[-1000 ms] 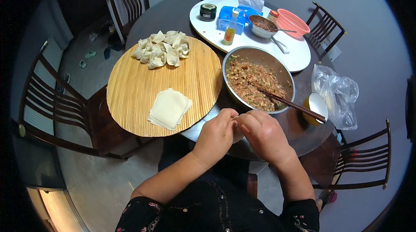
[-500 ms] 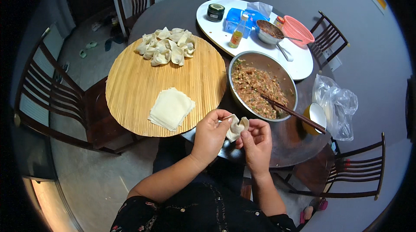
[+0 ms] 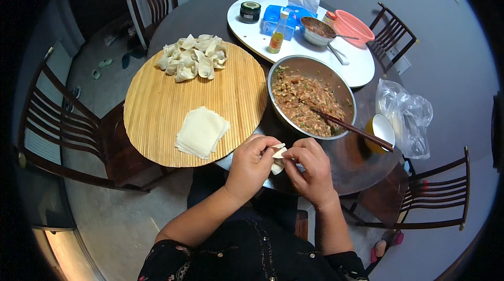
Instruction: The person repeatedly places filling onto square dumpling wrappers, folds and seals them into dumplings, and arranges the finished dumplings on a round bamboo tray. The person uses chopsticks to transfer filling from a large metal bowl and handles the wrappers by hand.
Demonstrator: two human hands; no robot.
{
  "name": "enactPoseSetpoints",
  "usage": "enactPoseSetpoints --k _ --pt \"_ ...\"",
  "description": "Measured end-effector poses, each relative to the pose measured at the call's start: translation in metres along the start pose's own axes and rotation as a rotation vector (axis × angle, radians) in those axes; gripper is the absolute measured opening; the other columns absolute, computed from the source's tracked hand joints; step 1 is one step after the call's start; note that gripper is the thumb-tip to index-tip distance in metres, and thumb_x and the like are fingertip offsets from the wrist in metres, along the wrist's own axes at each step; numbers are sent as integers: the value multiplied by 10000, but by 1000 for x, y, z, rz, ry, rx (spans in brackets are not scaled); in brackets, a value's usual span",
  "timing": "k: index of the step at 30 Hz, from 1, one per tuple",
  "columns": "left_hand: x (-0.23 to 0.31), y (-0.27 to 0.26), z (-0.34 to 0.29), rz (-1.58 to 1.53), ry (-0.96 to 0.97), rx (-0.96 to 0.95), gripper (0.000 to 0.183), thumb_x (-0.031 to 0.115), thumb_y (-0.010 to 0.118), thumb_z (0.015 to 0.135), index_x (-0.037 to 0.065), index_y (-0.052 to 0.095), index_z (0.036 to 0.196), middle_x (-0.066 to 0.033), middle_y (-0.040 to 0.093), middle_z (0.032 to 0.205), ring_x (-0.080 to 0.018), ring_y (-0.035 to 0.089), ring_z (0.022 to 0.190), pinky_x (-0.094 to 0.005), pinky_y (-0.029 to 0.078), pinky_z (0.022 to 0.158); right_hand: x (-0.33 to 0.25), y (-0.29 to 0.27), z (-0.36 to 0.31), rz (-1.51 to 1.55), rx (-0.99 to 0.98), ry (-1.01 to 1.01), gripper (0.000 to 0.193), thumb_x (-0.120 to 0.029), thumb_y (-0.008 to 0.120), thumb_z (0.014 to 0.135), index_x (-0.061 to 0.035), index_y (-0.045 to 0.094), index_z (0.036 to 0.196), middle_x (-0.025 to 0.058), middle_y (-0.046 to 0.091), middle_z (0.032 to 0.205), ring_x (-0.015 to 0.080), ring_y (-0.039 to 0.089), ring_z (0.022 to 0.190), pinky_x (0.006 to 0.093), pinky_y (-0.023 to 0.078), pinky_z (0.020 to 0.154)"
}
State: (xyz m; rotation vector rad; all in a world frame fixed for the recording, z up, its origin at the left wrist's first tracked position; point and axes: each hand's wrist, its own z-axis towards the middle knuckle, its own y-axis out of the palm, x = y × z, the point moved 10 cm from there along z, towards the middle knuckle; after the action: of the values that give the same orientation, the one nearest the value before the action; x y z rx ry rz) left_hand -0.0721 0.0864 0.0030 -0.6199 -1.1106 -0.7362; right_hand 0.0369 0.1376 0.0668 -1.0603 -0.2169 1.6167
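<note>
Both my hands pinch one folded wonton [image 3: 277, 165] over the table's front edge. My left hand [image 3: 251, 168] grips its left side and my right hand [image 3: 312, 170] its right, with fingers closed and partly covering it. To the left, a stack of square wrappers [image 3: 202, 132] lies on the round slatted board [image 3: 152, 107]. Several folded wontons [image 3: 192, 59] sit in a heap at the board's far side. Just beyond my right hand stands a steel bowl [image 3: 273, 89] of minced filling [image 3: 304, 100], with dark chopsticks [image 3: 357, 131] resting across its rim.
A white turntable [image 3: 362, 68] at the back carries a glass bottle [image 3: 278, 32], a dark jar [image 3: 250, 12], a blue tissue pack [image 3: 278, 21], a smaller bowl [image 3: 317, 37] and a pink basket [image 3: 353, 26]. A small yellow bowl [image 3: 382, 129] and plastic bag [image 3: 404, 115] lie right.
My right hand has turned over and drawn in toward the left, its fingers now covering more of the wonton. The wonton's two raised corners have been brought together. The view has shifted slightly.
</note>
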Motion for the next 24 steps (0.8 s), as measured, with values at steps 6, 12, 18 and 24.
enactPoseSetpoints --k 6,12,18,24 --pt "10 4 2 113 62 -99 145 3 553 825 -39 622 945 -141 601 853 -257 601 788 -316 482 712 -3 4 7 23 -196 -29 166 12 663 710 -16 566 842 118 540 845 281 559 759 341 461 643" --pt "22 12 -2 188 189 -205 199 13 538 833 -54 600 1010 -173 590 880 -323 593 810 -355 482 728 9 4 10 64 -157 92 91 -37 637 758 -5 565 802 140 544 800 308 568 735 363 464 635" --pt "26 17 -3 146 91 -316 205 33 543 845 -45 613 1020 -169 614 908 -265 606 832 -320 476 749 17 4 6 44 -79 190 58 -1 637 750 27 587 758 104 536 716 238 561 656 305 449 587" --pt "13 6 3 156 0 -268 154 88 534 870 -36 603 931 -188 612 830 -340 602 775 -377 476 701 36 9 -4 459 -41 425 80 -49 629 834 21 614 869 55 570 839 97 564 701 210 448 577"
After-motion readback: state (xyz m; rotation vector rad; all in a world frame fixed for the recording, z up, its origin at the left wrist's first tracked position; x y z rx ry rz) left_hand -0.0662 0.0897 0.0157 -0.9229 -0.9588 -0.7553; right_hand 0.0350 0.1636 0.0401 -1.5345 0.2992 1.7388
